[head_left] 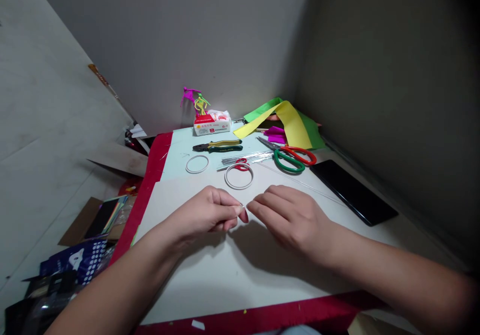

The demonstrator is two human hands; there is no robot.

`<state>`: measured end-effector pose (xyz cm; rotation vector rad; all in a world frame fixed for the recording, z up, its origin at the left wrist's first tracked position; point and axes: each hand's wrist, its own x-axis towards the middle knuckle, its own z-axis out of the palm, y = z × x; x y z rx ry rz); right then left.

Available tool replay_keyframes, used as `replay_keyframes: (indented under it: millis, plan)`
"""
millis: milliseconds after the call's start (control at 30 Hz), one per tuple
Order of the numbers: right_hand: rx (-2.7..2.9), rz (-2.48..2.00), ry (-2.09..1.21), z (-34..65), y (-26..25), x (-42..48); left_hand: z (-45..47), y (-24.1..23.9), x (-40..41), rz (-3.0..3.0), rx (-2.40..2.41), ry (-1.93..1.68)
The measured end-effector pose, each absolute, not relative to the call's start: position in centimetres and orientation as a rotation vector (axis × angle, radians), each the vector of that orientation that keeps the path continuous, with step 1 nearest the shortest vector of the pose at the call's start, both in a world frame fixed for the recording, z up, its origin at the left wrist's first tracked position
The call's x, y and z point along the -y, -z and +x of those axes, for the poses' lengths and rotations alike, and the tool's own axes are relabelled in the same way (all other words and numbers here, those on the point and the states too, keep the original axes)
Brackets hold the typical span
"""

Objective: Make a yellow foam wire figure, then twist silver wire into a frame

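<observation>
Over the white sheet, my left hand [215, 210] is closed in a pinch, thumb against fingers. A tiny silvery piece [243, 206] pokes out at its fingertips, too small to name. Close to its right, my right hand [290, 215] is closed too, fingertips bunched against that piece; whatever they grip is hidden. Just beyond the hands lies a white tape ring [226, 179], with small red-handled scissors [243, 163] partly behind it. A bundle of thin silvery wires [255, 158] stretches behind. Farther left is a second, thinner white ring [187, 167].
Pliers [225, 146] lie by a small box [212, 127] with wire figures [200, 104] on it. Scissors with green and red handles [289, 167], a black phone [356, 192] and yellow and green strips [296, 125] lie right. Walls stand behind and right; a red cloth [157, 155] edges the table.
</observation>
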<state>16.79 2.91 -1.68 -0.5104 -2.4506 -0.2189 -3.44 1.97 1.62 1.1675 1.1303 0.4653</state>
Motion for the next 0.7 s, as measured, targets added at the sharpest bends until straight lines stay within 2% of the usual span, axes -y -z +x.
replay_keyframes:
  millis: [100,300,400,500,700]
  plan:
    - [2.524,-0.584,-0.152,17.1,1.0,-3.0,-3.3,-1.7,-1.9,1.23,-1.133,-0.386]
    - [2.533,-0.52,-1.16,18.2,-0.7,-4.3,-3.0,-1.6,-0.9,1.387,-0.975,-0.236]
    - [2.399,-0.469,-1.497,18.1,-0.4,-4.9,-3.3,-1.6,-0.8,1.388,-0.884,-0.228]
    - [2.149,-0.496,-1.583,17.6,0.4,-4.9,-3.7,-1.6,-1.2,1.353,-0.843,-0.271]
    - [2.008,-0.543,-1.21,17.1,1.3,-3.7,-3.8,-2.2,-1.1,1.267,-0.888,-0.416]
